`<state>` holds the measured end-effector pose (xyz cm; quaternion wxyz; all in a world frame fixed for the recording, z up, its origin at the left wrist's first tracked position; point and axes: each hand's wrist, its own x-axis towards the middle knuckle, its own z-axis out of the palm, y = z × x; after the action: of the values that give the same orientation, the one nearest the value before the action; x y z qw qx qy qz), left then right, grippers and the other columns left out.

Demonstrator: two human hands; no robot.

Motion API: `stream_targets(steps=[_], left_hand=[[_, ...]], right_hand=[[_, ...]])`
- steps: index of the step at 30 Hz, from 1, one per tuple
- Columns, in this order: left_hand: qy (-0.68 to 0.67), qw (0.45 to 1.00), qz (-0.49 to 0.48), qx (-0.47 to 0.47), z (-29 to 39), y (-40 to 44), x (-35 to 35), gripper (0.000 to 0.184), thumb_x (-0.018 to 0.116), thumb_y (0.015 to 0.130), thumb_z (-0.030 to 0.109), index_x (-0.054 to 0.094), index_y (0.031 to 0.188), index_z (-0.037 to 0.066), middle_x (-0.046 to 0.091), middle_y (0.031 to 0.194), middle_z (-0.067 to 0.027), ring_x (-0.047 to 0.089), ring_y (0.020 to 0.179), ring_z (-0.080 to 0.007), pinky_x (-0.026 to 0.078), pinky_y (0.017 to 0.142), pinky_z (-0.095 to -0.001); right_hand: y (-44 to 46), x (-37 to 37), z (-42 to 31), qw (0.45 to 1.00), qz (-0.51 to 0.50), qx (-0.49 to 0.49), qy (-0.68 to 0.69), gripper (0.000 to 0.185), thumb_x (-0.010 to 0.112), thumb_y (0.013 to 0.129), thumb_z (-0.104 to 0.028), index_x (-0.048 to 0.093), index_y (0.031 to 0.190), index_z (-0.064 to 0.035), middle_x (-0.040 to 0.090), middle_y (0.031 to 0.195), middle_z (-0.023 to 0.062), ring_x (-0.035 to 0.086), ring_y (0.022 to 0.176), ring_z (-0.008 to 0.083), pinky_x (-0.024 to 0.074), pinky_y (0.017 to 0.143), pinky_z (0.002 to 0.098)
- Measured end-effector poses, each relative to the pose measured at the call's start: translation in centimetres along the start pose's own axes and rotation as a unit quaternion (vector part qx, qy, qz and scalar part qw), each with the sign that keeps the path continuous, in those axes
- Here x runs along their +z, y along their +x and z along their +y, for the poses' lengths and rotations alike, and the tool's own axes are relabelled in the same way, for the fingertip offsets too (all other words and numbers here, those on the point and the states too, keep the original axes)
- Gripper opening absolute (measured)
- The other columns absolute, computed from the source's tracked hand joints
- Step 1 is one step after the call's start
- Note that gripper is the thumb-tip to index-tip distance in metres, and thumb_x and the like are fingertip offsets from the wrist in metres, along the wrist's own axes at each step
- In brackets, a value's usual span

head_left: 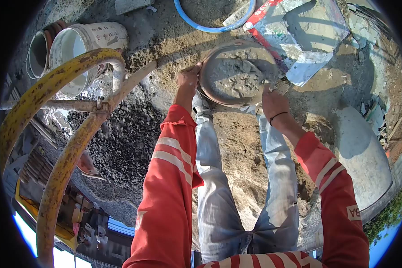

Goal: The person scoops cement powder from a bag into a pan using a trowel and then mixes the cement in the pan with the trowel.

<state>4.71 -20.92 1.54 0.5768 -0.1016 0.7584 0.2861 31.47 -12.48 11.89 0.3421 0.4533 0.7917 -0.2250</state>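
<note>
The basin [219, 99], already loaded with wet mortar [239, 79], is just beyond the shoes [202, 109], none visibly emptied out. Left hand [190, 77] and right hand [274, 102] each pinch its rim; whether it is lifted, I cannot tell.

Striped red sleeves [165, 201], jeans [216, 201], seemingly dark wristband [278, 115].

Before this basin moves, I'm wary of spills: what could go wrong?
The wet-looking grey mix could slop out of the basin if the left hand and right hand tip it unevenly. Each grip is at the rim, so one might slip under the load. Spilled mix could land on the shoe close by.
</note>
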Motion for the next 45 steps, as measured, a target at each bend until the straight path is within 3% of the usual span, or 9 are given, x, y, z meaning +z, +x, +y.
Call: stream_targets(steps=[7, 10, 18, 23, 26, 34, 37, 39, 45], left_hand=[[-0.025, 0.999, 0.036, 0.002, 0.4, -0.4, 0.7, 0.027, 0.073, 0.086, 0.034, 0.075, 0.086, 0.007, 0.052, 0.055, 0.0019, 0.04, 0.043, -0.0082, 0.031, 0.04, -0.0276], [-0.011, 0.999, 0.05, -0.001, 0.9, -0.7, 1.0, 0.029, 0.073, 0.086, 0.034, 0.075, 0.088, 0.005, 0.054, 0.056, 0.0012, 0.041, 0.044, -0.0082, 0.032, 0.041, -0.0281], [-0.009, 1.0, 0.005, -0.012, 0.3, -0.1, 0.1, 0.025, 0.071, 0.087, 0.037, 0.073, 0.089, 0.012, 0.058, 0.062, 0.0031, 0.047, 0.05, -0.0081, 0.036, 0.048, -0.0263], [-0.019, 1.0, -0.003, -0.005, 0.1, 0.2, 0.0, 0.024, 0.071, 0.087, 0.036, 0.073, 0.088, 0.012, 0.059, 0.062, 0.0024, 0.048, 0.049, -0.0083, 0.036, 0.047, -0.026], [-0.02, 1.0, -0.017, -0.002, -0.1, 0.4, -0.1, 0.024, 0.071, 0.087, 0.036, 0.073, 0.089, 0.012, 0.059, 0.062, 0.0023, 0.048, 0.05, -0.0084, 0.036, 0.048, -0.0262], [-0.015, 1.0, -0.007, -0.007, 0.0, 0.1, 0.0, 0.026, 0.071, 0.087, 0.038, 0.071, 0.084, 0.012, 0.059, 0.063, 0.0028, 0.049, 0.052, -0.0087, 0.037, 0.049, -0.0281], [-0.005, 1.0, -0.013, 0.0, 0.0, 0.2, 0.2, 0.027, 0.072, 0.086, 0.039, 0.071, 0.084, 0.013, 0.058, 0.063, 0.003, 0.049, 0.052, -0.0091, 0.037, 0.049, -0.028], [0.008, 1.0, 0.013, -0.011, 0.1, 0.1, 0.2, 0.027, 0.073, 0.085, 0.04, 0.072, 0.085, 0.014, 0.058, 0.062, 0.0034, 0.048, 0.051, -0.0092, 0.037, 0.049, -0.0277], [-0.001, 1.0, 0.013, -0.004, 0.0, 0.1, 0.1, 0.027, 0.073, 0.085, 0.04, 0.073, 0.089, 0.014, 0.059, 0.063, 0.0034, 0.048, 0.05, -0.009, 0.036, 0.047, -0.0274]], right_hand=[[6.5, 1.8, -4.3, 0.723, -0.265, 0.133, 0.625, 0.021, 0.056, 0.087, -0.006, 0.051, 0.103, 0.0068, 0.06, 0.068, 0.0128, 0.062, 0.057, 0.0196, 0.0491, 0.047, 0.0317], [4.9, 0.9, -4.4, -0.042, -0.259, 0.16, 0.952, 0.02, 0.054, 0.089, -0.007, 0.05, 0.105, 0.0058, 0.047, 0.064, 0.0026, 0.047, 0.049, 0.0076, 0.0429, 0.044, 0.0219], [-5.3, -5.6, -1.5, -0.136, -0.269, 0.16, 0.94, 0.028, 0.052, 0.09, -0.01, 0.043, 0.114, 0.0021, 0.048, 0.066, 0.0027, 0.049, 0.05, 0.0067, 0.0436, 0.043, 0.0219], [-6.5, -8.7, -0.5, 0.91, -0.154, 0.088, 0.376, 0.028, 0.055, 0.087, -0.012, 0.048, 0.11, 0.0019, 0.061, 0.072, 0.0169, 0.064, 0.062, 0.0209, 0.0501, 0.049, 0.0356], [-3.5, -5.8, -0.2, 0.996, -0.033, 0.029, 0.082, 0.029, 0.054, 0.085, -0.009, 0.049, 0.111, 0.0038, 0.065, 0.079, 0.0219, 0.066, 0.066, 0.0326, 0.0534, 0.055, 0.0425], [7.9, 1.7, -2.9, 0.954, -0.158, 0.073, 0.246, 0.032, 0.057, 0.086, -0.01, 0.05, 0.113, 0.0053, 0.067, 0.079, 0.0192, 0.067, 0.068, 0.0316, 0.0536, 0.054, 0.0392], [6.2, 0.8, -3.2, 0.582, -0.295, 0.167, 0.739, 0.031, 0.057, 0.088, -0.008, 0.048, 0.113, 0.0056, 0.056, 0.07, 0.0067, 0.055, 0.055, 0.0158, 0.0461, 0.047, 0.0294], [4.7, 0.2, -3.0, -0.093, -0.308, 0.172, 0.931, 0.027, 0.055, 0.09, -0.007, 0.048, 0.113, 0.0042, 0.047, 0.069, 0.0023, 0.047, 0.05, 0.0094, 0.0413, 0.044, 0.0234], [-4.2, -3.8, -1.6, 0.03, -0.31, 0.154, 0.938, 0.024, 0.055, 0.09, -0.009, 0.048, 0.11, 0.0041, 0.045, 0.068, 0.0006, 0.046, 0.048, 0.007, 0.0419, 0.043, 0.0221]])
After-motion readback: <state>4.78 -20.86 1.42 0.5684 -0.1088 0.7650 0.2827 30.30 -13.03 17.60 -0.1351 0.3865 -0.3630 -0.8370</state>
